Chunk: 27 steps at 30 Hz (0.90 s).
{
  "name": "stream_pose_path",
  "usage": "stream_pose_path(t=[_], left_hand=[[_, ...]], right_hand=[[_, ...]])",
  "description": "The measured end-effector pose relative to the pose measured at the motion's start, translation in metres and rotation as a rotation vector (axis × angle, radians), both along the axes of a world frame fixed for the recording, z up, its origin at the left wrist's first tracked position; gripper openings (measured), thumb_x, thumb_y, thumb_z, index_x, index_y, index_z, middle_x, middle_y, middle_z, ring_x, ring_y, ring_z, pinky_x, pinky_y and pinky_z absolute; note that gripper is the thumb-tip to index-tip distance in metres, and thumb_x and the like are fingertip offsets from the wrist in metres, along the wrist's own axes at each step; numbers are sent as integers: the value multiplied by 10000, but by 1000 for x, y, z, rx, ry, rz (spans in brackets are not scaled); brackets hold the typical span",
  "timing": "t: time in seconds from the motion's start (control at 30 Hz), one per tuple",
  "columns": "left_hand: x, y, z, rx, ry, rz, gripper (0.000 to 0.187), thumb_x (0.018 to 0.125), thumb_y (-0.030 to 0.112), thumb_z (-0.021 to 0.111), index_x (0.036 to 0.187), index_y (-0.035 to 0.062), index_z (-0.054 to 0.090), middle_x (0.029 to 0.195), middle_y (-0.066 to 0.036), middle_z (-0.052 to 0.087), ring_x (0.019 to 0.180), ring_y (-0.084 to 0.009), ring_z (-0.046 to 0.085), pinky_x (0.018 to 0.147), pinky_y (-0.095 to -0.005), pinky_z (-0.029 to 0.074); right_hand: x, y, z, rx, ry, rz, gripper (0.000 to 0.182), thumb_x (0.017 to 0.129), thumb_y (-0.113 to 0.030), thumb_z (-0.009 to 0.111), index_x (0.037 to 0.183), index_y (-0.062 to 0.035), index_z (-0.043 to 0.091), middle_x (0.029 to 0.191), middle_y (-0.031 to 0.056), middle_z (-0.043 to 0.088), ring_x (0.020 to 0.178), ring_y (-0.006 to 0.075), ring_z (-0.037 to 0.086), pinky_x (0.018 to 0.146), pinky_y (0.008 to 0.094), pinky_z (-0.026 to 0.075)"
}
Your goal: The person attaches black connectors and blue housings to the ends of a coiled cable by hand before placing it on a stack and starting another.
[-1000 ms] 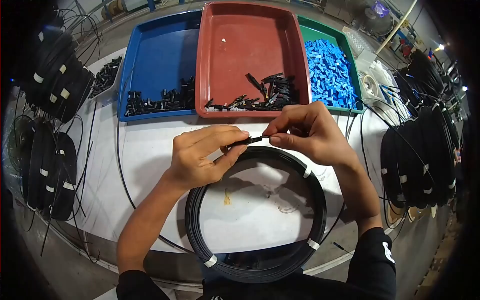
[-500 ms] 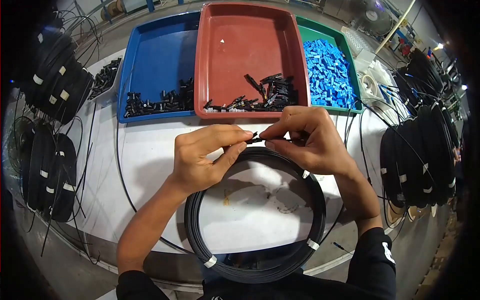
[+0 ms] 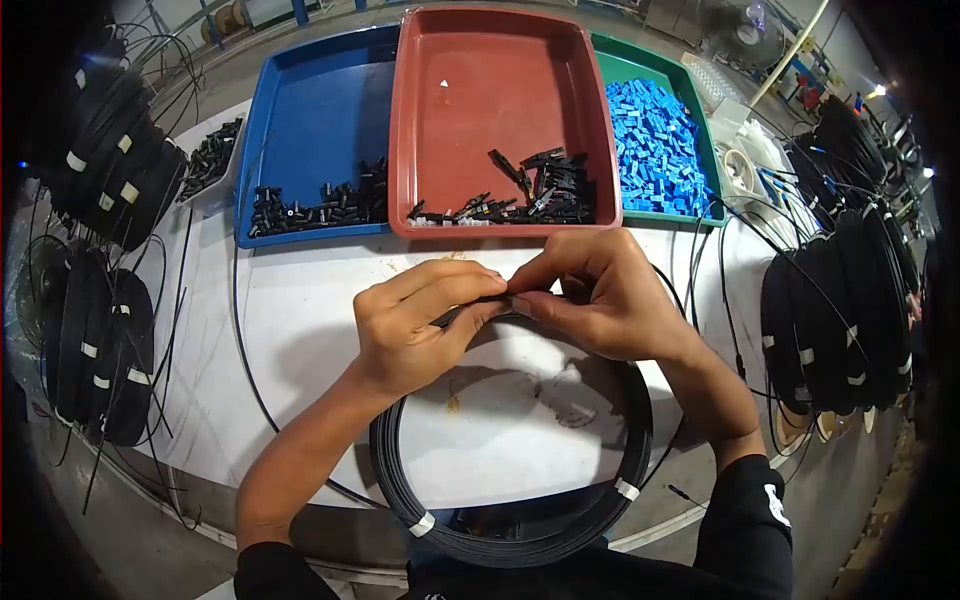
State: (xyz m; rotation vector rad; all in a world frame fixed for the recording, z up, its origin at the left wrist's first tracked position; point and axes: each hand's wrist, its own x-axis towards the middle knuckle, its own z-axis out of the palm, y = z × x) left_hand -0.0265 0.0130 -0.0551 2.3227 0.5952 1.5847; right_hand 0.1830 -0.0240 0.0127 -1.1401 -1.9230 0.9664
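Note:
My left hand [image 3: 425, 310] is closed in a pinch, thumb and fingertips around a small black connector that the fingers almost fully hide. My right hand [image 3: 600, 295] is closed too, its thumb and forefinger pressed against the left fingertips on the black cable at the connector's end. Behind and below both hands a coil of black cable [image 3: 390, 465], bound with white tape [image 3: 422, 525], leans over the near edge of the white table [image 3: 310, 420]. The fingers cover part of the coil's top.
At the back stand a blue tray [image 3: 325, 95] with black tubular parts, a red tray [image 3: 490, 75] with black connectors, and a green tray [image 3: 708, 130] full of blue pieces. Cable coils [image 3: 100, 350] are stacked at left, with more coils [image 3: 830, 315] at right.
My hands have come closer together, so the fingertips now meet over the connector that showed between them. The right hand has shifted slightly left and down. Trays and coil look unmoved.

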Motion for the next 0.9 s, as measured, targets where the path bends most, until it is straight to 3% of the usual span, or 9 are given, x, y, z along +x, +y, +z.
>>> stream_pose_path(t=[0.17,0.47,0.53,0.57,0.67,0.77,0.9], left_hand=[[2,-2,-1,28,-36,69,226,664,-2,824,862,64,736,823,-67,731,747,-212,724,634,-290,588],[7,-1,-1,53,-35,118,198,639,-60,733,786,60,676,738,-51,649,700,-226,619,681,-332,461],[6,-3,-5,4,-14,72,127,775,-12,741,824,11,625,787,-87,630,707,-205,582,639,-300,475],[6,-4,-5,4,-14,73,127,775,-12,741,824,11,625,787,-87,630,707,-205,582,639,-300,475],[8,-6,-4,-80,-46,56,133,755,-66,697,833,2,614,791,-89,615,700,-197,572,628,-295,466],[8,-8,1,-112,-61,2,157,721,-109,654,828,-4,608,782,-85,596,684,-188,556,610,-290,459],[8,-9,5,-56,-55,-42,243,655,-177,582,831,-13,615,771,-73,560,648,-177,552,544,-286,455]], right_hand=[[-4,-2,-2,-130,33,-23,145,811,-10,729,943,52,732,798,115,718,720,139,664,649,287,522],[-10,-9,-3,-186,154,-95,109,807,-32,768,846,42,698,767,95,714,696,94,653,617,262,511],[-12,-11,0,-190,128,-95,105,806,-25,769,849,43,701,759,85,711,670,80,631,595,250,493],[-12,-11,-1,-190,128,-95,105,806,-25,769,849,43,701,759,85,711,670,80,631,595,250,493],[-11,-11,-1,-179,122,-120,102,804,-21,771,844,40,700,747,80,706,654,70,613,582,240,478],[-11,-12,3,-196,85,-86,83,835,31,745,884,48,681,817,79,713,746,76,659,660,216,515],[-15,-18,3,-125,138,-75,84,807,3,752,841,51,693,752,124,711,694,142,671,632,287,517]])
